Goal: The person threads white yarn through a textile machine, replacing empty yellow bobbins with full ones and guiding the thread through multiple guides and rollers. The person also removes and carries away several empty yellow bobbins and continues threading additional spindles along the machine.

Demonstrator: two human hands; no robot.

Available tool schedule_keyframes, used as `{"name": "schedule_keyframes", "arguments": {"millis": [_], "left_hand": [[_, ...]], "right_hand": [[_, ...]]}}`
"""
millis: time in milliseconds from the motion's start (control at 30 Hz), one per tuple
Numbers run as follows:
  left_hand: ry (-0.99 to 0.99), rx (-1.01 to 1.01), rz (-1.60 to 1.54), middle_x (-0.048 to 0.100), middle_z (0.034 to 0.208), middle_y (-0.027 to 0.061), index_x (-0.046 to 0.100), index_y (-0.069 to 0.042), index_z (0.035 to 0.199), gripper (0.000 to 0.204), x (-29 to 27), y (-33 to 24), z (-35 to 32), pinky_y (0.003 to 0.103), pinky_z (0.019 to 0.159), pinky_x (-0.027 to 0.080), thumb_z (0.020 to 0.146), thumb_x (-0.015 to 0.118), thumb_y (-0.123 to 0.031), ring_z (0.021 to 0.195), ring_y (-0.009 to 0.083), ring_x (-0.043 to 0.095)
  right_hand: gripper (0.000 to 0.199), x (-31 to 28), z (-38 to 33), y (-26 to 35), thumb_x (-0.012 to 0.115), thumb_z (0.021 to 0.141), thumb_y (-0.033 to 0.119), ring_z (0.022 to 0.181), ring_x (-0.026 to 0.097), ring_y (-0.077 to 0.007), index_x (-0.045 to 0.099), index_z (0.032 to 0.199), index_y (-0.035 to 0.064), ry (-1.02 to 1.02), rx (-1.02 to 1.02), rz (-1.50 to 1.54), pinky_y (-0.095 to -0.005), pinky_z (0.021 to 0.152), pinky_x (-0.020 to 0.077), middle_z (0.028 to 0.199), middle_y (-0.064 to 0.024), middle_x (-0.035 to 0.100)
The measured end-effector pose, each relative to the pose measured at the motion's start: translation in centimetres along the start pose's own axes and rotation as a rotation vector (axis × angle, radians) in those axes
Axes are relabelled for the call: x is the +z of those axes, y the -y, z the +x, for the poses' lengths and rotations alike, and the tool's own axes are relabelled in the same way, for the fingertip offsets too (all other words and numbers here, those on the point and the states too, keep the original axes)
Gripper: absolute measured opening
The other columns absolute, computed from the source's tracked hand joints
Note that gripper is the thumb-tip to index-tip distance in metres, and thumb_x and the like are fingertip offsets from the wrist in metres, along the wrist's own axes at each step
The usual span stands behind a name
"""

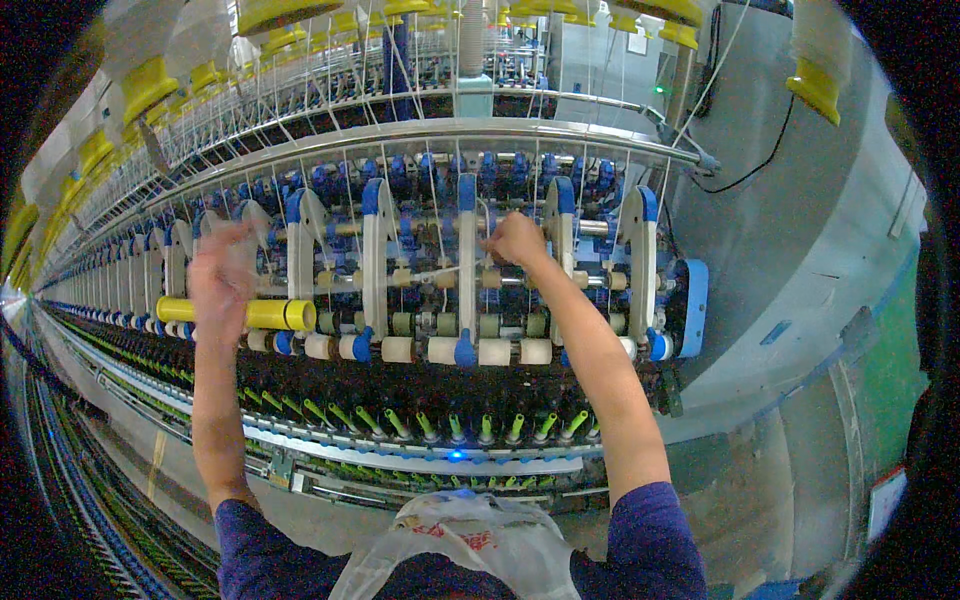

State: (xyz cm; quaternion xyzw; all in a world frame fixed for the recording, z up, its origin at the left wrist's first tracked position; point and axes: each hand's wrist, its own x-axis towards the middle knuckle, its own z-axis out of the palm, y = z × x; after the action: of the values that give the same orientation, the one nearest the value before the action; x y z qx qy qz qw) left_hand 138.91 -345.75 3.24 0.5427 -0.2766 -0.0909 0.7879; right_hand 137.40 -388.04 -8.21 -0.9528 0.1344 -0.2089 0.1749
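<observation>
I see my right hand (517,240) up against the drafting section of the spinning frame (480,130), fingers bunched narrow around a thin pale strand (440,272) that runs leftward from the fist, between two of the white weighting arms (466,265). The pinch looks closed on that strand, though the fibre is fine and I can only follow it a short way.

My left hand (222,275) is raised further along the frame and is smeared by motion blur (so I cannot tell whether it is spread or curled). It sits just in front of a yellow tube (268,314) lying crosswise on the rollers; whether it touches the tube I cannot say.

Below both hands runs a row of cream front rollers (440,350), then a line of green spindle tips (455,428) with a small blue light (456,456) on the rail beneath. A crumpled clear plastic bag (470,545) hangs at my chest, between my dark blue sleeves (655,540). Yellow bobbin holders (150,85) hang overhead.
</observation>
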Motion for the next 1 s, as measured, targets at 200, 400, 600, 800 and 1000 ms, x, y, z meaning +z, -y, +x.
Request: {"name": "schedule_keyframes", "arguments": {"millis": [200, 400, 600, 800, 1000], "left_hand": [[0.710, -0.208, 0.832, 0.063, 0.073, 0.0041, 0.066, -0.003, 0.087, 0.027, 5.6, 4.9, 1.3, 0.031, 0.068, 0.047, 0.087, 0.055, -0.027, 0.070, 0.0152, 0.058], [0.163, 0.102, 0.890, 0.058, 0.095, 0.0168, 0.057, -0.002, 0.084, 0.024, 11.9, 12.6, 3.7, 0.044, 0.076, 0.046, 0.088, 0.054, -0.025, 0.090, 0.0311, 0.056], [0.332, 0.925, 1.157, 0.055, 0.095, 0.0161, 0.058, -0.001, 0.085, 0.018, 16.0, 16.4, 3.0, 0.040, 0.078, 0.045, 0.085, 0.058, -0.019, 0.091, 0.0307, 0.054], [0.333, 0.059, 0.205, 0.044, 0.049, 0.0044, 0.052, -0.007, 0.061, 0.027, 12.2, 18.8, -2.3, 0.030, 0.041, 0.033, 0.084, 0.050, -0.019, 0.043, 0.0156, 0.044], [1.241, -0.795, 0.786, 0.052, 0.064, 0.0036, 0.055, -0.007, 0.071, 0.033, 2.6, 26.7, -23.4, 0.035, 0.052, 0.036, 0.087, 0.046, -0.034, 0.056, 0.0149, 0.045]], "right_hand": [[0.030, -0.5, 0.0, 0.2, 0.075, 0.070, 0.039, 0.058, 0.064, -0.0205, 0.072, 0.063, 0.0098, 0.103, 0.027, 0.070, -0.0342, 0.061, 0.0511, 0.062, -0.0052, 0.067], [0.028, -0.2, -0.1, -0.2, 0.072, 0.073, 0.033, 0.064, 0.066, -0.0214, 0.071, 0.067, 0.0050, 0.120, -0.003, 0.116, -0.0356, 0.064, 0.0510, 0.066, -0.0101, 0.067], [0.017, 0.8, -0.4, -1.4, 0.060, 0.071, 0.007, 0.079, 0.065, -0.0289, 0.069, 0.083, 0.0006, 0.141, -0.230, 0.238, -0.0381, 0.071, 0.0494, 0.082, -0.0191, 0.067], [0.027, 0.1, -1.2, -1.1, 0.049, 0.066, -0.006, 0.077, 0.063, -0.0307, 0.066, 0.086, -0.0025, 0.188, -0.284, 0.154, -0.0374, 0.069, 0.0468, 0.082, -0.0226, 0.065], [0.027, -1.0, -1.5, -0.5, 0.049, 0.069, -0.005, 0.080, 0.063, -0.0307, 0.065, 0.091, -0.0032, 0.187, -0.270, 0.118, -0.0386, 0.071, 0.0473, 0.087, -0.0216, 0.066]]}}
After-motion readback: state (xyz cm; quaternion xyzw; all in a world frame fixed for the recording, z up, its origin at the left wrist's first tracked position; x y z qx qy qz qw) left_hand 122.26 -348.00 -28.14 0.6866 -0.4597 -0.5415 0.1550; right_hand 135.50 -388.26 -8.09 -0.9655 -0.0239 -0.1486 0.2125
